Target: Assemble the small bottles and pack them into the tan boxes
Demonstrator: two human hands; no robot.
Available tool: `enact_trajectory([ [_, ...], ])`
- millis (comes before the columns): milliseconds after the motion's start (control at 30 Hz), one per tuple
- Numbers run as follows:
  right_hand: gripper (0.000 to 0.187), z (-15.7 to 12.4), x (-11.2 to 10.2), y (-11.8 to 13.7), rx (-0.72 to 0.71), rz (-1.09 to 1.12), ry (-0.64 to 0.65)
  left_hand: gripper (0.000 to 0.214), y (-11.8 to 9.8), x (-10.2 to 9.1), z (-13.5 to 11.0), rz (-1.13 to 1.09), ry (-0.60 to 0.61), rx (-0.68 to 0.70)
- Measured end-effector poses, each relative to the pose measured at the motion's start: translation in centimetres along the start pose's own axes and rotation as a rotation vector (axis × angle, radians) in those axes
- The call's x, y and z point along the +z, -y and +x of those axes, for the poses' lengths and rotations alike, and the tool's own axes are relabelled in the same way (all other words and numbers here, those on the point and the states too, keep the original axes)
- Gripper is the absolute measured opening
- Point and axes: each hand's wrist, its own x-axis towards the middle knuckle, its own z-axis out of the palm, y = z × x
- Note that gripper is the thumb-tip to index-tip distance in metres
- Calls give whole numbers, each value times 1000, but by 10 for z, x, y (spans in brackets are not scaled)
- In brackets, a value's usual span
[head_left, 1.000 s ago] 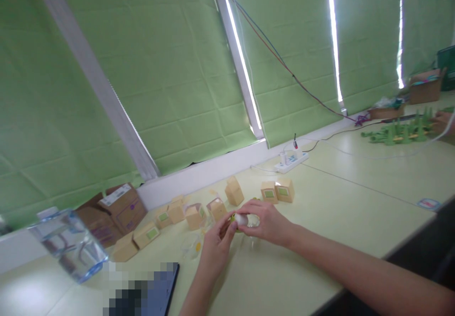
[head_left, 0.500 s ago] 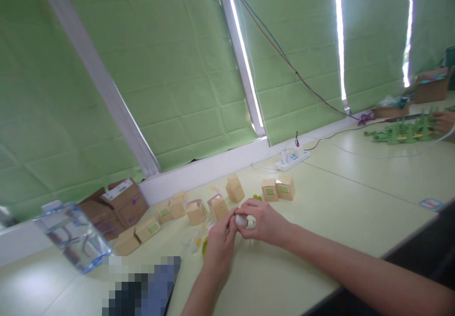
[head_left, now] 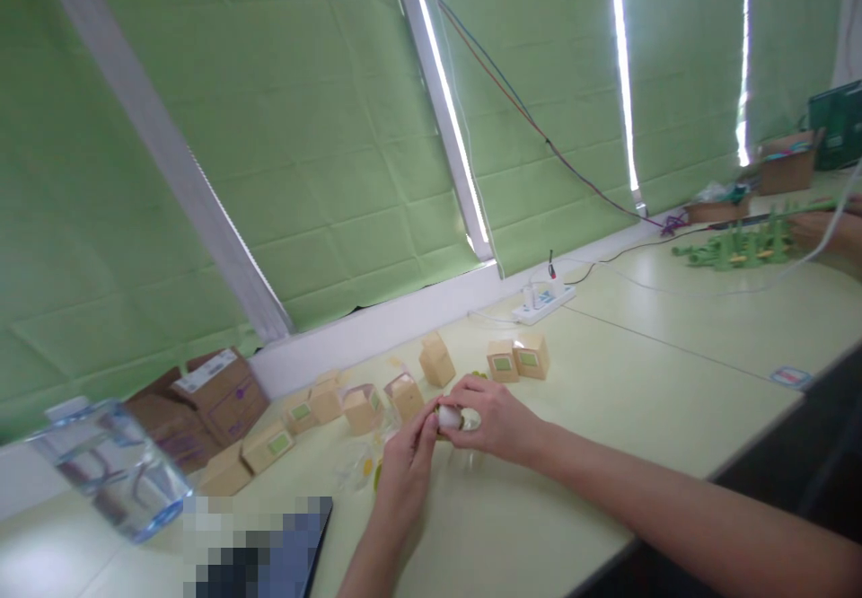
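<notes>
A small white cylindrical piece with green at its ends (head_left: 449,417) sits between my two hands above the table; its exact kind is not clear. My left hand (head_left: 409,454) pinches its left end. From the other side, my right hand (head_left: 495,418) has its thumb and fingers closed around it. Beside my left hand lie clear plastic pieces (head_left: 355,467) with bits of yellow and green, partly hidden by the hand. Small cream cartons (head_left: 404,396) stand just beyond my hands, some with green labels.
Left are a large clear water bottle (head_left: 121,472), brown cardboard boxes (head_left: 219,400) and a dark flat device (head_left: 296,544), partly pixelated. A white power strip (head_left: 544,304) lies near the wall. Far right, a co-worker's arm (head_left: 828,234) reaches beside green spiky parts (head_left: 734,248).
The view has swung slightly right. Both my hands keep hold of the white piece, which now shows more of its side and green ends. More of the co-worker's arm is visible.
</notes>
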Motion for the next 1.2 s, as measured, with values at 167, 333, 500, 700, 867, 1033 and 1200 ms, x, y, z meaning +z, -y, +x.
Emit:
enact_trajectory([
  [167, 28, 1, -5, 0, 6, 106, -7, 45, 1, 0, 2, -212, 23, 14],
  [333, 31, 4, -14, -1, -32, 196, 40, 45, -6, -2, 3, -393, 12, -65],
  [500, 33, 4, -17, -2, -6, 209, 60, 43, -12, -5, 0, -493, 27, -112],
  [700, 33, 4, -17, -6, -50, 304, 43, 45, -9, -8, -1, -594, 39, -136],
  [867, 26, 3, -13, -10, -76, 313, 23, 49, 0, -11, 0, -565, 14, -168],
  [1033, 25, 3, -12, -9, -88, 291, 20, 54, 2, -15, 1, -532, 47, -194],
  [1200, 38, 3, -18, 0, -112, 209, 15, 57, -4, -14, 1, -576, 63, -149],
])
